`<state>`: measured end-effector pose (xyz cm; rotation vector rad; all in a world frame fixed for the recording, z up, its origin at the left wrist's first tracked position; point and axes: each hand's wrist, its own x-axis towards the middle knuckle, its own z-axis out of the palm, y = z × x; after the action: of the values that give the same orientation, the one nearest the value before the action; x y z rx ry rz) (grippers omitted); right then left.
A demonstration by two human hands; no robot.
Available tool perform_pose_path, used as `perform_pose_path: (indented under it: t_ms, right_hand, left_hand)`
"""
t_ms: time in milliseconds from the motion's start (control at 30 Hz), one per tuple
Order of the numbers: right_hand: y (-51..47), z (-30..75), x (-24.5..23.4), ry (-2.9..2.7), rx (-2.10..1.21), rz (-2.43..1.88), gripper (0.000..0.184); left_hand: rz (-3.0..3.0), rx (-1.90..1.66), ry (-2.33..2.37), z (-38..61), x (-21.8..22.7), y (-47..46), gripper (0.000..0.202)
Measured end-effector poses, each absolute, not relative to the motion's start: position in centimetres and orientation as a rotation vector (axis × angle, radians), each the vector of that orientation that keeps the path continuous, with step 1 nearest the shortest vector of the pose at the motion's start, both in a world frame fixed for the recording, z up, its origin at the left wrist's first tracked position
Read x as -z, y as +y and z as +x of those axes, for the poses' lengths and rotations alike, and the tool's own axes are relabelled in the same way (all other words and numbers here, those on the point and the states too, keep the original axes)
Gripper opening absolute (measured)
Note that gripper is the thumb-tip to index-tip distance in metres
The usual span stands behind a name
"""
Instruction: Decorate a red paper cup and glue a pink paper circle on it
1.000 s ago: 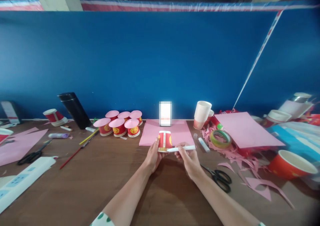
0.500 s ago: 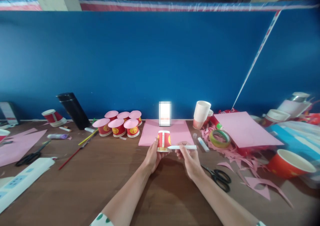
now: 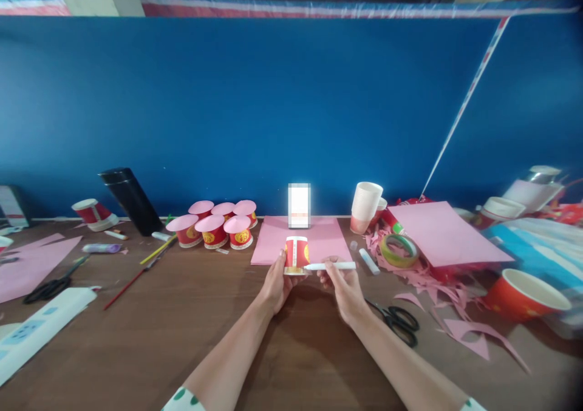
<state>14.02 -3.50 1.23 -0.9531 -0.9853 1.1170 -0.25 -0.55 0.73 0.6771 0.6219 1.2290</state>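
Observation:
A red paper cup (image 3: pixel 296 254) stands upside down on the near edge of a pink paper sheet (image 3: pixel 325 238). My left hand (image 3: pixel 276 280) grips the cup's left side, fingers wrapped round it. My right hand (image 3: pixel 342 284) pinches a white pen (image 3: pixel 330 266) held level, its tip touching the cup's lower right rim. Both forearms reach in from the bottom of the view over the brown wooden table (image 3: pixel 182 332).
Several pink-topped red cups (image 3: pixel 214 224) cluster at left of the sheet. Black scissors (image 3: pixel 398 322), a tape roll (image 3: pixel 401 250), white stacked cups (image 3: pixel 367 204), pink scraps and a red bowl (image 3: pixel 523 294) lie at right. A power strip (image 3: pixel 36 329), more scissors (image 3: pixel 43 288) and a black flask (image 3: pixel 130 200) sit left.
The hands, cup and pen keep the same grip; the whole view has drifted slightly left and up with the head.

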Motion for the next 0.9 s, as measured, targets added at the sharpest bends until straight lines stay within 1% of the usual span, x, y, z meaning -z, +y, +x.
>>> perform_pose_path:
  t_ms: [333,567,900]
  right_hand:
    - [-3.60,14.00,-1.40,-0.943,-1.141,-0.923,0.025]
    - [-3.60,14.12,-1.69,-0.960,-1.185,-0.966,0.030]
    - [-3.49,14.10,-1.33,-0.908,-1.192,-0.911,0.025]
  left_hand:
    - [0.662,-1.231,0.624,-0.24,-0.87,-0.72,0.039]
    - [0.660,-1.229,0.637,-0.31,-0.85,-0.71,0.039]
    - [0.665,-1.217,0.634,-0.41,-0.68,-0.64,0.040]
